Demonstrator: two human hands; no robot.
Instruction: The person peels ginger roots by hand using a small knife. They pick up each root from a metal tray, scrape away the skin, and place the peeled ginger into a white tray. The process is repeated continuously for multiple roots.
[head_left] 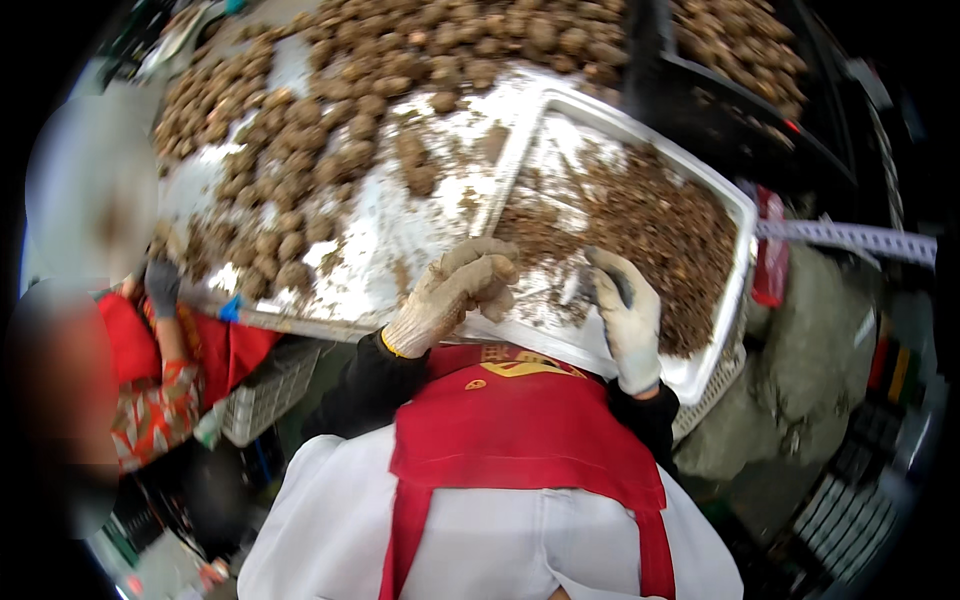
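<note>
My left hand (455, 290), in a cream knitted glove with a yellow cuff, is over the near-left corner of a white tray (745, 215), its fingers curled; whatever they may hold is hidden. To its right, my right hand (625, 310), in a white glove with dark grey on it, is closed around a small pale object (578, 283) that I cannot make out, possibly a tool. Brown shavings and dirt (660, 240) cover much of the tray's bottom. Many round, soil-covered tubers (355, 155) lie on the metal worktable (400, 255) to the left and behind.
A black container (690, 100) of tubers stands at back right. A co-worker's gloved hand (162, 288) and red apron (235, 355) are at left, near an empty-looking plastic crate (260, 400). Grey sacks (805, 350) and a red object (768, 275) sit right of the tray.
</note>
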